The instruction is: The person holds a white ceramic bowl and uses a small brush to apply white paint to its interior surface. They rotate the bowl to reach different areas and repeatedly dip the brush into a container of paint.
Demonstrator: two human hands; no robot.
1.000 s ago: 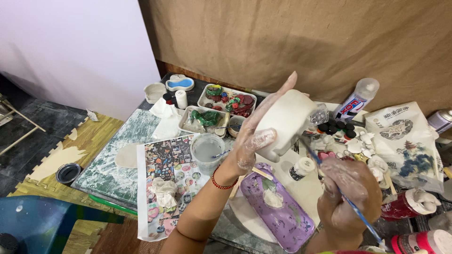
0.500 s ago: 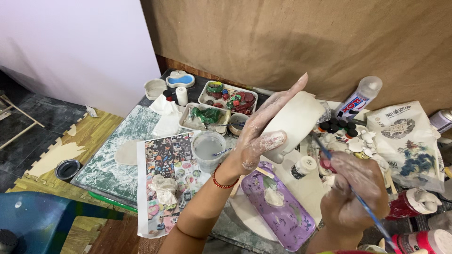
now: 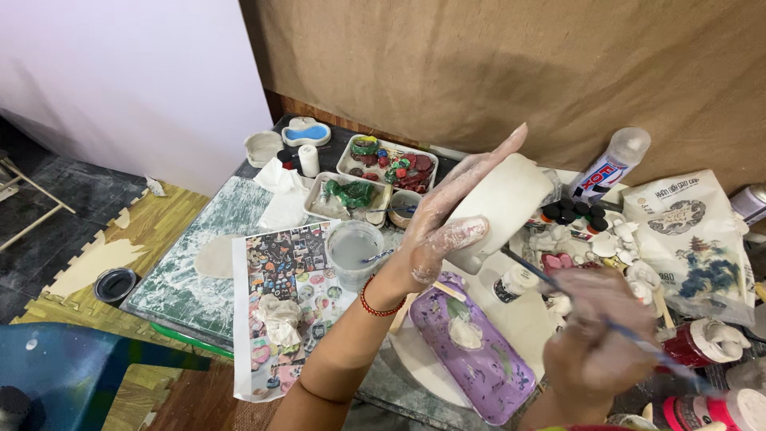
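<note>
since the earlier frames the right hand [image 3: 600, 331] has dropped lower and toward the near edge, now motion-blurred; the white clay piece [image 3: 501, 206] has tilted a little more upright. left hand [image 3: 447, 219], smeared with pale residue, is closed around the white clay piece from its left side: thumb across the near face, fingers extended flat up the far edge, piece held in the air above the work surface. right hand is closed on a thin blue-handled paintbrush [image 3: 590, 313], whose shaft runs diagonally from near the lower right corner up toward the underside of the white piece; whether the tip touches the piece cannot be told. red bead bracelet [image 3: 373, 304] on the left wrist. below the raised piece lies a purple oblong tray [image 3: 487, 363] on a round white board [image 3: 528, 319]. just left of the left wrist stands a cup of cloudy water [image 3: 353, 251], resting on a printed colour sheet [image 3: 286, 271]. behind it, two shallow trays of painted pieces [image 3: 391, 164]. small paint pots [image 3: 570, 214] cluster right of the piece, a glue bottle [image 3: 613, 166] beyond them.
</note>
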